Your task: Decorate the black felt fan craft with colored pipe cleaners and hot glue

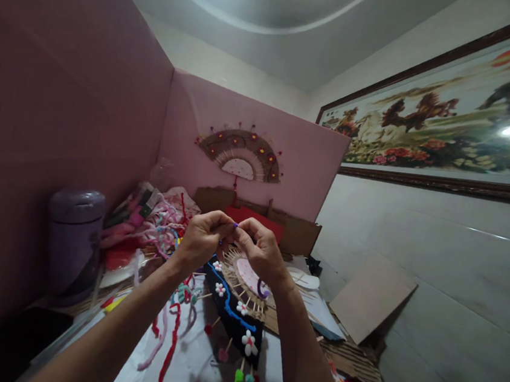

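Observation:
My left hand [203,235] and my right hand [261,249] meet above the table, each pinching a small bit of purple pipe cleaner [235,225] between thumb and fingertips. A curled purple end [263,288] shows below my right wrist; whether it is the same piece, I cannot tell. Beneath my hands lies a craft fan [231,298] with a black band, a blue wavy line, white flowers, thin sticks and a pale half-round centre. Coloured pompoms [239,376] tip several sticks along its outer edge. My hands and forearms hide part of the fan.
Red pipe cleaner [170,346] and other fuzzy strands lie left of the fan on a white sheet [200,367]. A purple canister [74,239] stands at left. Cardboard pieces [373,301] lean at right. A finished-looking fan [241,153] hangs on the pink panel [304,153].

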Demonstrator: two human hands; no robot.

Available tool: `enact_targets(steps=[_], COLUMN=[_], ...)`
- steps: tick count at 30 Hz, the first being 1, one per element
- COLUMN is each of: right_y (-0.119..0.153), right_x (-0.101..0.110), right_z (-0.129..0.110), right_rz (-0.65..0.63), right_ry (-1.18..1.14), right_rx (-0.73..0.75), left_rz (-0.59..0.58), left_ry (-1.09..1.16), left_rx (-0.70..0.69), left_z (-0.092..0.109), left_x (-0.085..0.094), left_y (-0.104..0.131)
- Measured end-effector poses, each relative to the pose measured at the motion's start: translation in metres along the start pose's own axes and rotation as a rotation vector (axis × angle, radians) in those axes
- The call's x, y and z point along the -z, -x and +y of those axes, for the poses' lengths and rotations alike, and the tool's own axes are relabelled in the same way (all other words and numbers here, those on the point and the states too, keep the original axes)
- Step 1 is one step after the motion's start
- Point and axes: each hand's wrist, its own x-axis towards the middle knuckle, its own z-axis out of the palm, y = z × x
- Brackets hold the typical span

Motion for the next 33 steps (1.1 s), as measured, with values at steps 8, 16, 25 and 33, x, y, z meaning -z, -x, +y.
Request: enact_targets(steps=[8,16,25,33], right_y=[0.003,0.002,0.003,0.003], right_x=[0.003,0.011,-0.007,-0.005], right_z=[-0.008,-0.006,-0.018,-0.017], right_rz=[-0.040,-0.060,0.052,0.017], right_ry=[-0.008,0.019,0.479,0.501], right_rx=[0.019,-0.014,0.144,0.138], left_rz=[-0.043,-0.153,0.033,-0.006], left_ry=[-0.013,-0.026,0.139,0.035], left_rx=[-0.014,0.098,0.164,0.099], left_z=[0.001,0.011,0.005,0.006], left_x=[0.002,0.006,-0.004,0.003], left_y=[-0.001,-0.001,0.002,-0.001])
